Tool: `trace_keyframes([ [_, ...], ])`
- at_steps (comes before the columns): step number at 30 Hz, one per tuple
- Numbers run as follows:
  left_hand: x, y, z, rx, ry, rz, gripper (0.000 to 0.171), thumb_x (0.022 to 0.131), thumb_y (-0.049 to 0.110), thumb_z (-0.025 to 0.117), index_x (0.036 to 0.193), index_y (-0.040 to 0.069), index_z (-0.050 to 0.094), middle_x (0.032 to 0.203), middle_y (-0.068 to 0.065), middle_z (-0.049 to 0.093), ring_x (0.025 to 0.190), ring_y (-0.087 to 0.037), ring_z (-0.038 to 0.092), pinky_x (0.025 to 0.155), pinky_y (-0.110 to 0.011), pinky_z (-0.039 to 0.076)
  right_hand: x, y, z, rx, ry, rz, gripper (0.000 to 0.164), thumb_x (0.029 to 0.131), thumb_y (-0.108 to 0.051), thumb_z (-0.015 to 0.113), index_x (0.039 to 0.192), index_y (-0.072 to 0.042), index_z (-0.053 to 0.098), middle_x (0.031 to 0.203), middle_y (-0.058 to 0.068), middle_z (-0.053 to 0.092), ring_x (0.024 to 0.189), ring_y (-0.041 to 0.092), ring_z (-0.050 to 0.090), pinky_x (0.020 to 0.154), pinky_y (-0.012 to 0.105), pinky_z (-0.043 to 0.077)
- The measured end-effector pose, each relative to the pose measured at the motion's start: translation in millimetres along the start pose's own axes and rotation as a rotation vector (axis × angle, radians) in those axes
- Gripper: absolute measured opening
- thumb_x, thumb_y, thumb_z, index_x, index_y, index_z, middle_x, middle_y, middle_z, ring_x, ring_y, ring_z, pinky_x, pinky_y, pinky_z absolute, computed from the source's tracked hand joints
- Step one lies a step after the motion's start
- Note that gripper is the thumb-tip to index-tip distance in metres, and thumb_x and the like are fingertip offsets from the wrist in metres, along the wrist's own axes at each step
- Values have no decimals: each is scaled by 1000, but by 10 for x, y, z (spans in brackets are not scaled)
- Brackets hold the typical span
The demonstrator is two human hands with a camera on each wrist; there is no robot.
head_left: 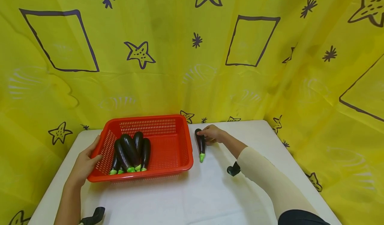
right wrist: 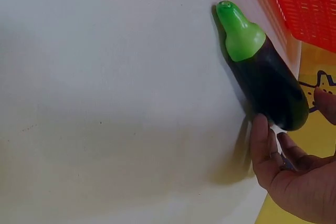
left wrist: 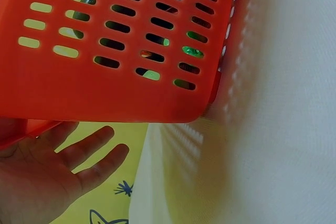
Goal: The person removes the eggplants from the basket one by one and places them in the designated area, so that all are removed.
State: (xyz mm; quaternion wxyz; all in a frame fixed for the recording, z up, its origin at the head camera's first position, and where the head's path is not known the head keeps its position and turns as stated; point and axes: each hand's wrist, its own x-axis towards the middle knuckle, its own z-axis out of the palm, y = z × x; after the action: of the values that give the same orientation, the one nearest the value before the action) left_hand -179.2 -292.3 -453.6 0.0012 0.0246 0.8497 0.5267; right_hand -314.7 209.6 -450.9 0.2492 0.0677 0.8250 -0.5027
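My left hand [head_left: 82,166] holds the left rim of a red plastic basket [head_left: 172,151], thumb over the rim. In the left wrist view its other fingers [left wrist: 100,171] stretch out beside the basket wall. Several dark purple eggplants [head_left: 129,150] with green stem ends lie together in the basket's left half. One more eggplant [right wrist: 270,87] lies on the table right of the basket, its green end toward me. Around its far, rounded end is my right hand [head_left: 213,134], with fingertips touching its side. In the right wrist view the thumb [right wrist: 325,106] stands apart from it.
The basket stands on a white-covered table [head_left: 144,201]. Yellow curtains [head_left: 168,85] with dark star and frame drawings hang behind the table and along both sides. A black strap piece [head_left: 234,169] shows by my right forearm, another [head_left: 93,216] by my left wrist.
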Motion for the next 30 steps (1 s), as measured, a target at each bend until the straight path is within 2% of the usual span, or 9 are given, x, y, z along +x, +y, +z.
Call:
trace_keyframes([
  [4,-1,2,-1,7,-1,-2,71,108,2,48,167,11,10,159,-41,28,92,-5,54,70,-25,60,15,4,-13,-6,12,-1,42,99,-27,73,124,5,63,111,15,63,94,27,67,86,40,62],
  [12,3,12,-8,4,5,5,70,108,2,47,167,11,10,158,-41,28,90,-7,56,69,-25,60,-16,-44,-57,-7,37,-16,46,100,-27,73,130,6,61,131,26,61,106,33,66,91,43,61],
  [16,1,12,-5,2,5,7,70,108,2,47,167,10,10,158,-41,28,91,-6,55,70,-25,60,-53,-114,-93,15,47,-66,45,101,-24,70,131,8,59,135,29,58,118,38,63,99,46,57],
  [20,3,12,-2,-6,7,15,70,107,1,47,167,9,10,158,-41,28,91,-5,55,70,-25,60,-84,-210,-155,45,55,-112,41,102,-22,68,129,8,58,135,29,55,121,41,60,104,48,54],
  [27,-10,31,9,-5,6,6,70,107,1,47,167,9,10,157,-41,29,91,-5,55,70,-24,60,-117,-307,-278,84,27,-199,40,105,-17,62,134,10,59,144,30,54,132,48,52,100,41,57],
  [30,-8,34,11,-1,2,1,70,107,1,47,167,9,10,158,-41,28,92,-5,54,71,-24,60,-142,-355,-292,114,14,-228,42,105,-16,60,138,11,57,143,30,55,133,50,51,98,40,58],
])
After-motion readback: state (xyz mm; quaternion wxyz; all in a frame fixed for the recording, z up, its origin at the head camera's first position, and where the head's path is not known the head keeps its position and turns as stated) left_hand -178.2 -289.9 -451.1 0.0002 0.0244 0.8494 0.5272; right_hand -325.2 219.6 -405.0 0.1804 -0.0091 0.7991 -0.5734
